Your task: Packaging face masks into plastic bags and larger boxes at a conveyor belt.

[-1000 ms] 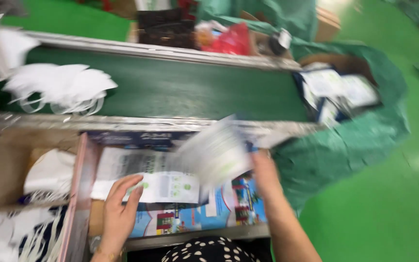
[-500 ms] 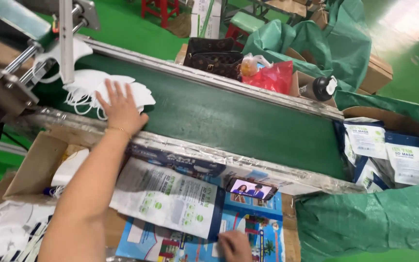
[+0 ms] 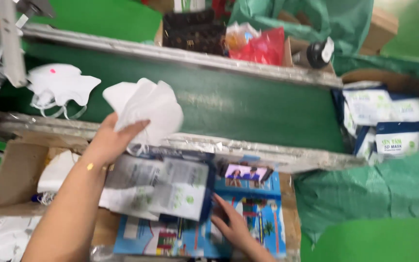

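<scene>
The whole view is blurred by motion, so edges and print are hard to make out. The left hand (image 3: 110,140) holds a bunch of white masks (image 3: 146,109) over the near rail (image 3: 267,153) of the green belt (image 3: 248,104), fingers curled up around their lower edge; how many masks it grips cannot be told. The right hand (image 3: 231,225) lies flat on the blue sheet (image 3: 258,213) near the bottom edge, fingers spread narrow and touching the right edge of a white pouch (image 3: 178,191); its wrist is cut off by the frame. More pouches lie under the left forearm, partly hidden. A phone (image 3: 246,172) stands just past the right hand. Further left on the belt lies another pile of masks (image 3: 59,87), partly behind a metal post (image 3: 8,43). A box (image 3: 13,179) at near left holds white pieces, cut off. At far right, packs (image 3: 389,126) sit in a green-lined carton.

Half a second ago the left hand lay open on the belt pile, far left; now it has drawn back nearer with masks in its grip. The right hand has moved up from the bottom edge to the pouch.
</scene>
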